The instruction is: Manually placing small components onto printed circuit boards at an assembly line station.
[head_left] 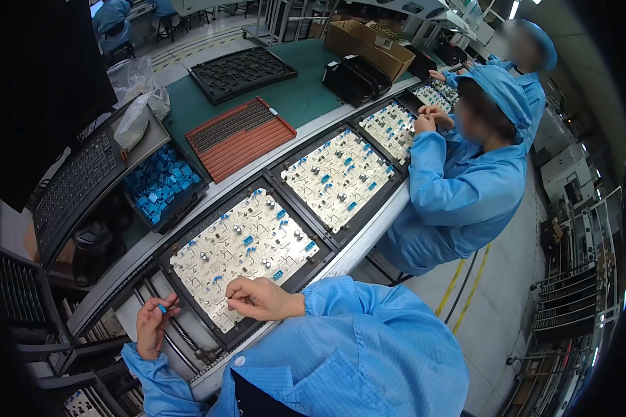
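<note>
So the left hand (153,323) is curled up off the near-left corner of the circuit board (243,254), fingers closed around a small blue part (162,308) poking out near the fingertips. The right hand (261,299) is pinched narrow right on the board's near edge, thumb and forefinger together like it's got something tiny between them, but honestly it's too small to tell what, if anything.

The bit that matters: the board lies up and to the right of the left hand, and that hand is just beside it, not over it. The right hand is the nearer one, already touching the board. The board sits in a black tray (181,244) and its long axis runs diagonally, from near-left to far-right, same line as the conveyor rail (358,243) it rides on.

Room-wise it's tight on the sides. The next board (337,177) sits just beyond on the same line, then another board (393,128) where a co-worker's hands (428,119) are busy, well apart from ours. Beyond the line, on the far side, there's a bin of blue parts (161,184), an orange tray (240,135) on the green desk (299,97), and a keyboard (76,184) off to the left. Open space is basically straight above the board.
</note>
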Demonstrator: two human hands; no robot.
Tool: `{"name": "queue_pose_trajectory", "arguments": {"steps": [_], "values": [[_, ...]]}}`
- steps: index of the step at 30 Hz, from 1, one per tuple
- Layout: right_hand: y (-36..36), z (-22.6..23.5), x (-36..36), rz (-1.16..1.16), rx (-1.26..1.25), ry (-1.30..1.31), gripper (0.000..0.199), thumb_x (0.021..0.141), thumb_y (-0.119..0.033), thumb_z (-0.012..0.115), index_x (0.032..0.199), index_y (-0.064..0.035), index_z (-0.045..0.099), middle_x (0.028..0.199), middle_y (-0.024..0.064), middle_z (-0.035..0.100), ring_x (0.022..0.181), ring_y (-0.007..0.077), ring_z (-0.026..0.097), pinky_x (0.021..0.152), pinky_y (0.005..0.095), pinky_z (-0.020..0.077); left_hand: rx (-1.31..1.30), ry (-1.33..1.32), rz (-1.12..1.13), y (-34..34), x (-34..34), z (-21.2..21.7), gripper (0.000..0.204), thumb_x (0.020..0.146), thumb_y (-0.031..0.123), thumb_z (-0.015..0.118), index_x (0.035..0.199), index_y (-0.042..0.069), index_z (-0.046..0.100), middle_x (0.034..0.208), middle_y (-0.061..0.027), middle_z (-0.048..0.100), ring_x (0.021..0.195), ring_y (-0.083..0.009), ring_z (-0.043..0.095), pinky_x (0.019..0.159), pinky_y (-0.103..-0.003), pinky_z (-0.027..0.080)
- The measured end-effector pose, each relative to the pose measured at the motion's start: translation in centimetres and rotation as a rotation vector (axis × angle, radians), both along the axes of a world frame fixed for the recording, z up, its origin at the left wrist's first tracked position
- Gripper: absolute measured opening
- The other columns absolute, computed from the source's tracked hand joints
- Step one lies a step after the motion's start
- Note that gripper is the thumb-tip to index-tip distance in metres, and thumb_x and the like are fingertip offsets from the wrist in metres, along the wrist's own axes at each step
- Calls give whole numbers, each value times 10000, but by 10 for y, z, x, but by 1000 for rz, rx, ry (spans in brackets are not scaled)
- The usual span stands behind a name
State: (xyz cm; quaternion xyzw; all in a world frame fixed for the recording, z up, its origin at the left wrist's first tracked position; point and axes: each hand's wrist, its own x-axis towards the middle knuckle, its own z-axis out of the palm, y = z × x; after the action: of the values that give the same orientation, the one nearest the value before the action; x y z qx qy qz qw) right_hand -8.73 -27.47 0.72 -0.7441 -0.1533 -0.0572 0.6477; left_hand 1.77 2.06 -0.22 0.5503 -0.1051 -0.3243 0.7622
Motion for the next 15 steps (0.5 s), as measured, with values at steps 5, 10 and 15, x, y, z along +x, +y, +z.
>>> {"name": "queue_pose_trajectory", "arguments": {"steps": [5,10,15], "values": [[0,2,0,21,36,6,165,882,-80,614,1007,-32,518,735,46,661,557,83,577,489,224,434,38,-15,6,2,6,-1,286,926,255,589,1038,-5,556,1178,-189,598,1097,-265,588,926,-359,492],[1,8,-2,-5,51,-38,141,895,-83,592,994,-32,506,654,51,606,518,108,549,482,243,414,56,-19,10,2,7,-2,279,926,245,589,1042,-6,557,1164,-190,606,1069,-269,602,911,-352,499],[-1,9,-3,6,48,-47,144,889,-73,595,989,-28,503,642,59,597,510,113,542,478,247,411,100,-24,33,2,7,-2,307,904,280,619,1042,14,553,1138,-167,617,1015,-248,620,875,-339,509]]}}
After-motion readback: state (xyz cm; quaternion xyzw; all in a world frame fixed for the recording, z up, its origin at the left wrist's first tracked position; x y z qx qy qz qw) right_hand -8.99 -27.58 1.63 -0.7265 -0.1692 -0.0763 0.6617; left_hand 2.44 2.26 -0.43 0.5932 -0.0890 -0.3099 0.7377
